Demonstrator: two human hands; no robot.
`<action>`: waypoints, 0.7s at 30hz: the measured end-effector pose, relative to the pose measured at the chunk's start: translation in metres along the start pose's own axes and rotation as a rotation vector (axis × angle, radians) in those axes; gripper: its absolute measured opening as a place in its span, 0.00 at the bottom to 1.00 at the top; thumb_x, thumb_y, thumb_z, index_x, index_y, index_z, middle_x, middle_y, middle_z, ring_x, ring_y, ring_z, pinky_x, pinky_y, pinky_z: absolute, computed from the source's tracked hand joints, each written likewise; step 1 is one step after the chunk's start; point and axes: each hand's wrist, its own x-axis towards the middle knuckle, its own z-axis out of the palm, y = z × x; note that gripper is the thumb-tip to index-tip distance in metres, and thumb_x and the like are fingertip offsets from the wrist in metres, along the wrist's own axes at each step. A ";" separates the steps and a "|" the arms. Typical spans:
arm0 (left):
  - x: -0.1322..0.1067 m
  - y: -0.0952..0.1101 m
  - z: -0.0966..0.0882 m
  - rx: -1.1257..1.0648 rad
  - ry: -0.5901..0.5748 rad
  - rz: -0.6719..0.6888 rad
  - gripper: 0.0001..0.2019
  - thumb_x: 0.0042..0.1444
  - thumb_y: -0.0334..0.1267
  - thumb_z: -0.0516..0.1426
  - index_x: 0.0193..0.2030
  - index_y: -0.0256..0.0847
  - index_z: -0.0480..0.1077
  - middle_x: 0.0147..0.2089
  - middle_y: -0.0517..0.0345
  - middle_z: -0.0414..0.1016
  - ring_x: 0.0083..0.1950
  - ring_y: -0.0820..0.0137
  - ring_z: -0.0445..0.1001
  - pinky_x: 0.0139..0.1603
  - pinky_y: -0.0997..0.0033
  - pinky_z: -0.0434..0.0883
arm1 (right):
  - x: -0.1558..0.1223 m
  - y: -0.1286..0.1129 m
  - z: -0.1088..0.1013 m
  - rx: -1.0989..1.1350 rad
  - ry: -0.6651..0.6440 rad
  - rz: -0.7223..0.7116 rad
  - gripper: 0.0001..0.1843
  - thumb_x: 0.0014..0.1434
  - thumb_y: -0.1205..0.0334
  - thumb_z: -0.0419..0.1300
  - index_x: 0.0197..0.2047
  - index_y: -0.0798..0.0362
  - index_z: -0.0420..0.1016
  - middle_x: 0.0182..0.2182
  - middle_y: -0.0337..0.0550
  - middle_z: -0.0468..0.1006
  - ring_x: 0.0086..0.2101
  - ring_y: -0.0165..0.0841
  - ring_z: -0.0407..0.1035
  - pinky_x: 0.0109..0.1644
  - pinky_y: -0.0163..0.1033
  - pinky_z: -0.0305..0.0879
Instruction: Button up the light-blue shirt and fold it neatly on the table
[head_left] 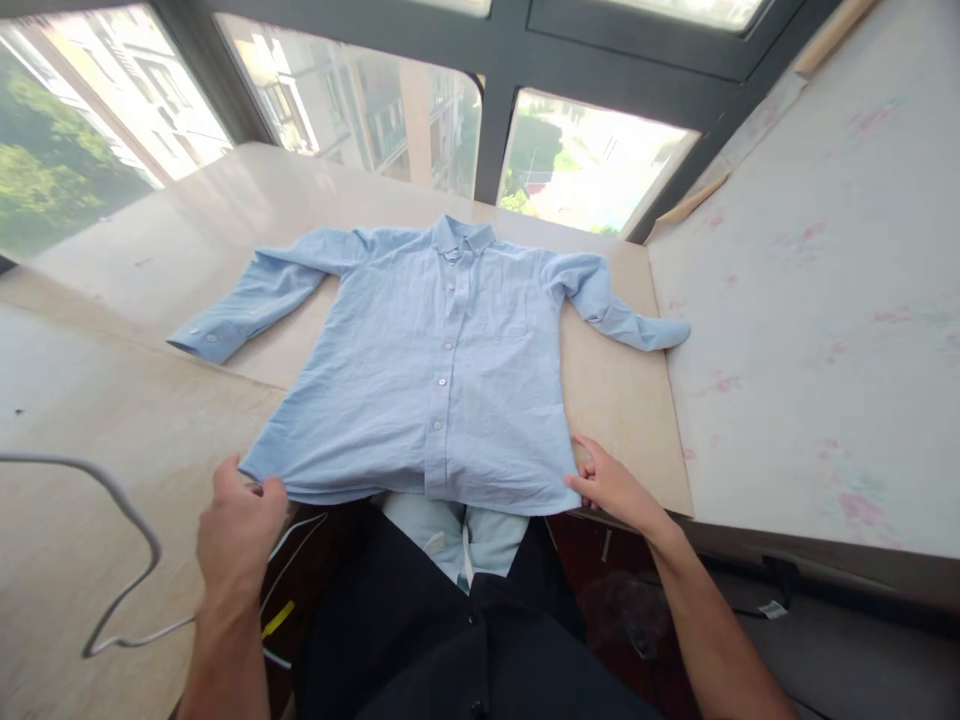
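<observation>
The shirt (442,370) lies flat on the tabletop (622,400), buttoned, front up, collar toward the window, hem right at the near edge. The left hand (236,525) is curled shut on the hem's left corner, with cloth pinched under thumb and fingers. The right hand (611,485) pinches the opposite corner, index finger resting on the board beside it.

Here is where it can slip. The hem sits on the very lip, and the back tail (450,530) already droops over the edge, so a pull toward the body would likely drag the whole front off the tabletop. An uneven tug, one hand ahead of the other, would skew the button line and throw creases across the belly, which is already rumpled.

The bunched sleeve (615,310) is doubled up near the wall (810,300) and would probably trail or twist if the body moves. The spread sleeve (247,300) lies long and could lag behind. The wire hanger (124,540) lies just beside the left wrist, and a sweep that way could snag it.
</observation>
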 end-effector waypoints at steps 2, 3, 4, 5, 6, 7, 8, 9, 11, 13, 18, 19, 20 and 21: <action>-0.005 0.008 -0.008 0.062 -0.019 -0.047 0.34 0.58 0.47 0.51 0.68 0.32 0.54 0.47 0.37 0.77 0.46 0.44 0.77 0.40 0.50 0.74 | 0.003 0.002 -0.003 -0.103 0.047 0.001 0.43 0.56 0.55 0.59 0.70 0.60 0.49 0.20 0.31 0.70 0.22 0.35 0.69 0.28 0.38 0.63; -0.008 0.013 -0.011 0.060 0.008 -0.058 0.36 0.58 0.49 0.51 0.70 0.32 0.51 0.54 0.33 0.72 0.48 0.43 0.76 0.42 0.49 0.74 | 0.007 0.001 -0.006 -0.167 0.095 0.000 0.44 0.57 0.52 0.60 0.70 0.61 0.50 0.21 0.32 0.71 0.23 0.36 0.70 0.29 0.39 0.63; -0.010 0.019 -0.015 0.027 0.057 -0.044 0.38 0.59 0.51 0.51 0.71 0.32 0.48 0.59 0.30 0.68 0.50 0.43 0.75 0.44 0.47 0.73 | 0.011 -0.001 -0.008 -0.224 0.151 -0.003 0.44 0.57 0.50 0.60 0.70 0.62 0.51 0.21 0.33 0.71 0.24 0.36 0.70 0.30 0.39 0.63; -0.012 0.026 -0.017 -0.021 0.106 -0.014 0.39 0.59 0.51 0.52 0.71 0.32 0.47 0.61 0.30 0.64 0.52 0.43 0.74 0.46 0.47 0.73 | 0.016 -0.005 -0.010 -0.266 0.203 -0.008 0.44 0.57 0.48 0.59 0.69 0.62 0.52 0.21 0.33 0.71 0.25 0.37 0.70 0.31 0.40 0.62; -0.012 0.033 -0.019 -0.074 0.148 0.025 0.38 0.59 0.51 0.52 0.71 0.33 0.48 0.62 0.31 0.63 0.53 0.45 0.74 0.48 0.47 0.73 | 0.021 -0.011 -0.012 -0.288 0.242 -0.021 0.43 0.58 0.47 0.59 0.69 0.62 0.53 0.21 0.34 0.71 0.26 0.37 0.70 0.32 0.40 0.62; -0.013 0.041 -0.020 -0.130 0.175 0.076 0.37 0.59 0.50 0.53 0.71 0.33 0.50 0.62 0.33 0.63 0.52 0.48 0.74 0.49 0.48 0.73 | 0.027 -0.019 -0.014 -0.294 0.266 -0.045 0.42 0.58 0.47 0.58 0.69 0.62 0.55 0.21 0.34 0.71 0.26 0.37 0.70 0.33 0.40 0.63; -0.012 0.050 -0.019 -0.187 0.188 0.141 0.34 0.59 0.48 0.53 0.69 0.34 0.53 0.61 0.35 0.64 0.50 0.52 0.75 0.50 0.50 0.73 | 0.034 -0.029 -0.014 -0.289 0.275 -0.078 0.41 0.59 0.47 0.57 0.68 0.62 0.56 0.22 0.34 0.71 0.27 0.37 0.69 0.34 0.40 0.63; -0.010 0.059 -0.017 -0.245 0.188 0.212 0.32 0.59 0.46 0.53 0.67 0.35 0.56 0.60 0.38 0.65 0.45 0.57 0.76 0.50 0.53 0.74 | 0.040 -0.040 -0.013 -0.278 0.274 -0.120 0.39 0.60 0.47 0.57 0.67 0.61 0.58 0.22 0.34 0.71 0.27 0.36 0.69 0.34 0.40 0.64; -0.006 0.079 -0.007 -0.357 0.157 0.349 0.26 0.59 0.43 0.54 0.63 0.38 0.62 0.59 0.42 0.67 0.36 0.66 0.76 0.48 0.59 0.75 | 0.054 -0.065 -0.009 -0.248 0.231 -0.218 0.36 0.60 0.47 0.56 0.66 0.60 0.60 0.24 0.35 0.72 0.27 0.35 0.69 0.36 0.39 0.65; -0.001 0.102 0.007 -0.457 0.112 0.462 0.22 0.59 0.41 0.54 0.60 0.40 0.65 0.60 0.44 0.67 0.32 0.70 0.75 0.46 0.62 0.75 | 0.069 -0.088 -0.001 -0.226 0.162 -0.311 0.33 0.61 0.48 0.56 0.64 0.58 0.63 0.25 0.36 0.73 0.28 0.33 0.69 0.36 0.39 0.65; 0.013 0.154 0.046 -0.585 -0.062 0.684 0.16 0.60 0.34 0.54 0.54 0.38 0.69 0.57 0.46 0.70 0.39 0.69 0.77 0.47 0.63 0.75 | 0.116 -0.128 0.020 -0.236 0.055 -0.533 0.26 0.61 0.54 0.58 0.60 0.55 0.68 0.32 0.39 0.76 0.28 0.31 0.69 0.39 0.39 0.68; 0.017 0.164 0.051 -0.585 -0.085 0.713 0.16 0.60 0.33 0.53 0.54 0.38 0.70 0.56 0.46 0.71 0.42 0.68 0.77 0.49 0.63 0.74 | 0.127 -0.132 0.023 -0.245 0.060 -0.577 0.25 0.61 0.56 0.58 0.60 0.54 0.69 0.34 0.40 0.77 0.28 0.31 0.69 0.40 0.40 0.68; 0.021 0.173 0.055 -0.580 -0.101 0.736 0.16 0.59 0.31 0.53 0.53 0.38 0.70 0.55 0.47 0.72 0.44 0.66 0.76 0.52 0.62 0.73 | 0.139 -0.136 0.025 -0.260 0.077 -0.619 0.24 0.60 0.58 0.57 0.59 0.54 0.69 0.37 0.42 0.77 0.29 0.31 0.70 0.41 0.41 0.69; 0.027 0.182 0.059 -0.572 -0.111 0.752 0.16 0.59 0.30 0.53 0.53 0.37 0.70 0.55 0.47 0.73 0.46 0.66 0.76 0.53 0.62 0.73 | 0.150 -0.140 0.026 -0.282 0.100 -0.660 0.23 0.60 0.60 0.57 0.59 0.53 0.69 0.39 0.44 0.77 0.30 0.31 0.70 0.42 0.42 0.70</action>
